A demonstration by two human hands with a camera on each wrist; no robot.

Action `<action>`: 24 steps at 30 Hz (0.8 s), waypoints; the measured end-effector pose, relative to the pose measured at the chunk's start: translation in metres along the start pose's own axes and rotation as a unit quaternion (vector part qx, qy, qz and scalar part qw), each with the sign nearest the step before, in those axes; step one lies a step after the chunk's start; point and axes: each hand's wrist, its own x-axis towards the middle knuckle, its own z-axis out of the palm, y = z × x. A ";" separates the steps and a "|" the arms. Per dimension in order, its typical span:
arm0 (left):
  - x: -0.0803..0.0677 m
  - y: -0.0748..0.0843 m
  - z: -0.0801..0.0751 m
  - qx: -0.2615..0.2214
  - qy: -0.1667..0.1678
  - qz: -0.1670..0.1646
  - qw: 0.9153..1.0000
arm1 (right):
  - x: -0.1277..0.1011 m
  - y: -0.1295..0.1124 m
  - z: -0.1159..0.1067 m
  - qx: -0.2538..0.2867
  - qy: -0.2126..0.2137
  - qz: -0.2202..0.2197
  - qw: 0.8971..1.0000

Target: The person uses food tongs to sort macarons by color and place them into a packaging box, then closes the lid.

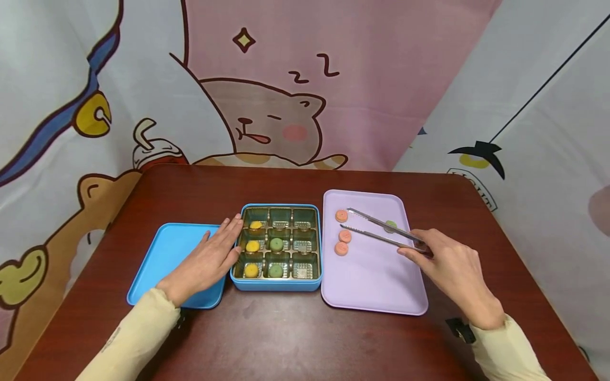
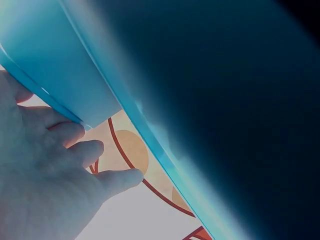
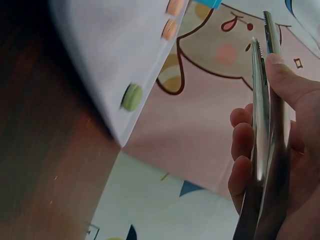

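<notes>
Head view shows my right hand (image 1: 452,264) gripping metal tongs (image 1: 381,228) over the lilac tray (image 1: 376,286), tips beside three orange cookies (image 1: 341,233). My left hand (image 1: 209,259) lies flat, steadying the blue tin (image 1: 276,286). I'd straddle one cookie squarely and squeeze gently.

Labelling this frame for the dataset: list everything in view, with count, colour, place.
table: 1, dark red-brown wood, under everything
box: 1, blue, nine-cell gold insert, centre
lid: 1, blue, left of box
tray: 1, lilac, right of box
yellow pieces: 3, left column of box
green pieces in box: 2, middle column, centre and front cells
pink pieces: 3, tray's left side
green piece on tray: 1, behind tongs
tongs: 1, metal, over tray, tips apart
backdrop: cartoon cloth, behind table
left hand: flat on lid, fingertips at box edge
right hand: grips tongs
</notes>
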 end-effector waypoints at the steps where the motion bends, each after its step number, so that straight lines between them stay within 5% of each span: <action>1: 0.000 0.000 0.000 -0.001 0.000 0.000 1.000 | -0.001 0.002 -0.001 -0.001 0.000 0.004 1.000; 9: -0.001 0.001 -0.001 -0.002 -0.001 -0.001 1.000 | -0.013 0.016 -0.007 -0.008 -0.010 0.044 0.999; 24: 0.000 0.000 0.000 0.000 -0.001 0.000 1.000 | -0.027 0.052 -0.008 -0.030 -0.098 0.127 0.987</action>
